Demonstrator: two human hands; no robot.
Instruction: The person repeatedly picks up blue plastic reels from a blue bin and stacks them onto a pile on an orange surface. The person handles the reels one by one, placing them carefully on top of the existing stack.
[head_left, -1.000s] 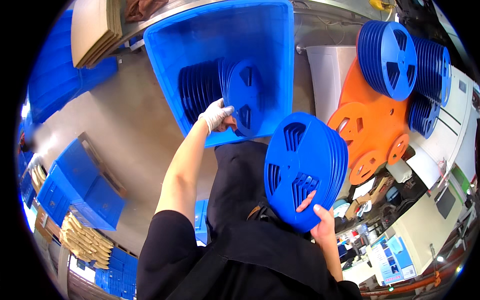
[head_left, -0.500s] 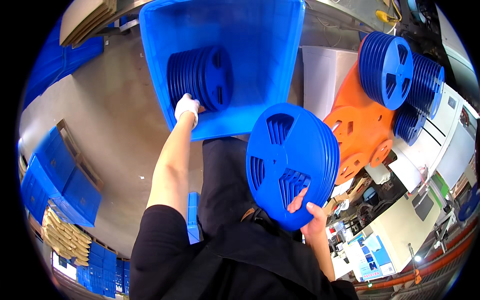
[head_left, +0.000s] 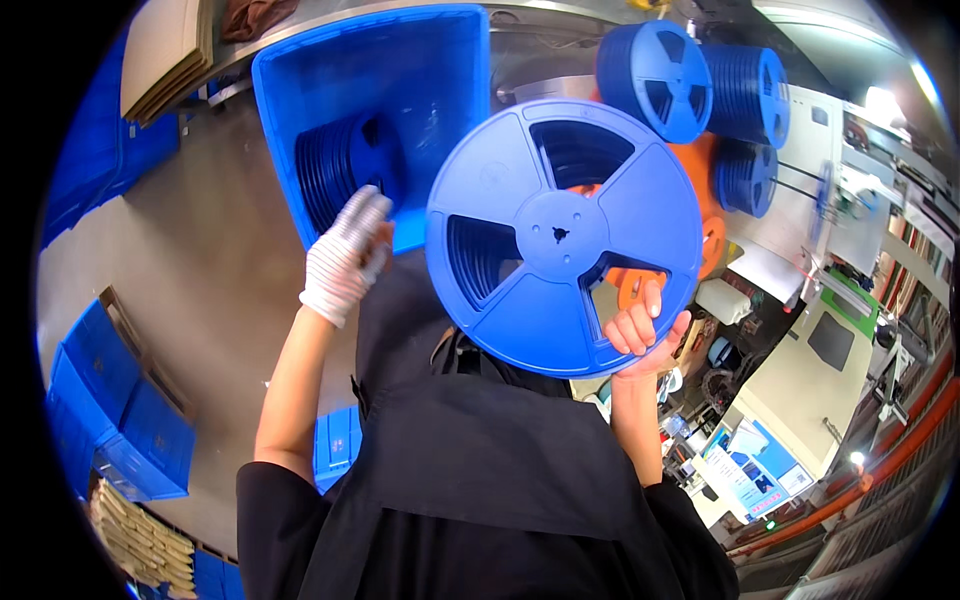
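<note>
My bare right hand [head_left: 640, 328] grips a stack of blue plastic reels [head_left: 490, 165] by the lower rim, its fingers coming through a window in the front reel. The stack is held up in front of me, its round face toward me. My left hand [head_left: 345, 260], in a white knitted glove, is slightly blurred, with fingers stretched out and nothing visible in them. It hovers by the near side of a large blue bin [head_left: 272, 100]. Inside the bin another row of blue reels [head_left: 318, 175] stands on edge, partly behind my fingers.
Several stacks of blue reels [head_left: 672, 85] sit at the upper right by an orange stand [head_left: 695, 165]. A cream machine [head_left: 800, 395] stands at the right. Blue crates [head_left: 125, 400] are at the left, cardboard sheets [head_left: 165, 55] at the upper left.
My left hand has drawn back from the reels in the bin. My right hand has raised its stack and turned the face toward me. The view has shifted right.
</note>
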